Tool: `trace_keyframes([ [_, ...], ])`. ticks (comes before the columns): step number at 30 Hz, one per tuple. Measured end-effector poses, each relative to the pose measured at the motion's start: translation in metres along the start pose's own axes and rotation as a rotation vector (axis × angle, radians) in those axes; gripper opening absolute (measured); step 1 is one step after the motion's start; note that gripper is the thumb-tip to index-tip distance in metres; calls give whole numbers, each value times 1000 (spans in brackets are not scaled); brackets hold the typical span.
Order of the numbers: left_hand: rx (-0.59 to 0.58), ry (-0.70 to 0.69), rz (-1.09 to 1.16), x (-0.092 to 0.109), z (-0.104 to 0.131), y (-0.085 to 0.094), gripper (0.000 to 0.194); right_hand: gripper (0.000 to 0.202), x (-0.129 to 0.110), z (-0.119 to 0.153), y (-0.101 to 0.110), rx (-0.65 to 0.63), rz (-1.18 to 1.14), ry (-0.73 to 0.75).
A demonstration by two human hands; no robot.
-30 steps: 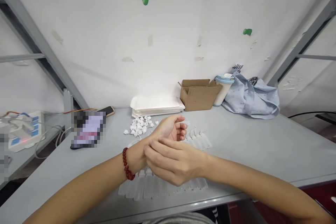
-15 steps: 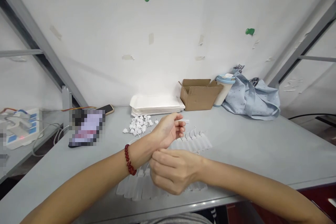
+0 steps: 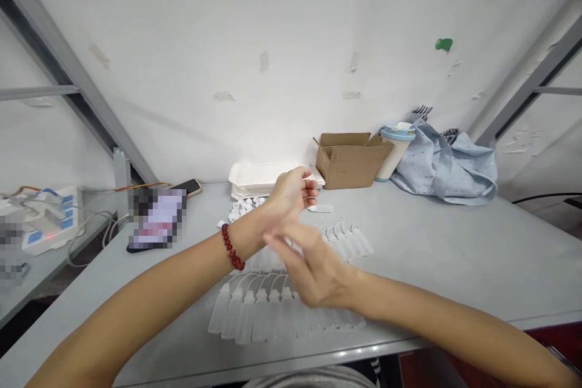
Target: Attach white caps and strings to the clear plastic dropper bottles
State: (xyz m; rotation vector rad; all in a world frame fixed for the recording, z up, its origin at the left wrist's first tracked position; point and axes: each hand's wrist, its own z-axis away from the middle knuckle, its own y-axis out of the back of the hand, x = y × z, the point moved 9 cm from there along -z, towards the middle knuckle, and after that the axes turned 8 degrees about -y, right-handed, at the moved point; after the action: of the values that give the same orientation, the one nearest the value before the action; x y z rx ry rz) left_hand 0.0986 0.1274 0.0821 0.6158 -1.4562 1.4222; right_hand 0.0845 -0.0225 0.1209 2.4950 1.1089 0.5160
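Note:
My left hand (image 3: 291, 197), palm turned up and fingers curled, is over the middle of the table; whatever it holds is hidden. My right hand (image 3: 313, 257) crosses in front, slightly blurred, with thumb and fingertips pinched together at the heel of my left palm. I cannot make out what is in the pinch. Just beyond the left fingers is a small translucent strip (image 3: 321, 208). Translucent plastic tubes with thin curved strands lie in a front row (image 3: 245, 318) and a back row (image 3: 348, 244), partly covered by my hands. Small white caps (image 3: 243, 209) are heaped behind my left forearm.
Along the wall stand a stack of white trays (image 3: 250, 179), an open cardboard box (image 3: 348, 167), a lidded cup (image 3: 393, 154) and a light blue cloth bag (image 3: 450, 167). On the left are a phone (image 3: 193, 187), a blurred-out item (image 3: 159, 218) and a power strip (image 3: 54, 224).
Both hands have moved up and away from me, uncovering more of the front row of tubes. My right hand's grip has tilted upward. The view has shifted slightly.

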Motion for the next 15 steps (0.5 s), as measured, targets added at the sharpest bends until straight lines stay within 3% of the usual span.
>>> trace_keyframes([
  [2, 21, 11, -5, -2, -2, 4, 18, 32, 6, -6, 4, 12, 132, -61],
  [4, 48, 9, -2, -4, -5, 8, 18, 29, 2, -9, -4, -69, 183, -52],
  [9, 126, -37, 17, -3, -14, 19, 18, 27, -18, -8, -20, -195, -11, 34],
  [13, 165, -45, 1, -3, -16, 24, 20, 33, 0, -11, -19, -184, 31, -146],
  [15, 179, -44, -9, -3, -17, 23, 20, 34, -1, -9, -20, -172, 7, -159],
])
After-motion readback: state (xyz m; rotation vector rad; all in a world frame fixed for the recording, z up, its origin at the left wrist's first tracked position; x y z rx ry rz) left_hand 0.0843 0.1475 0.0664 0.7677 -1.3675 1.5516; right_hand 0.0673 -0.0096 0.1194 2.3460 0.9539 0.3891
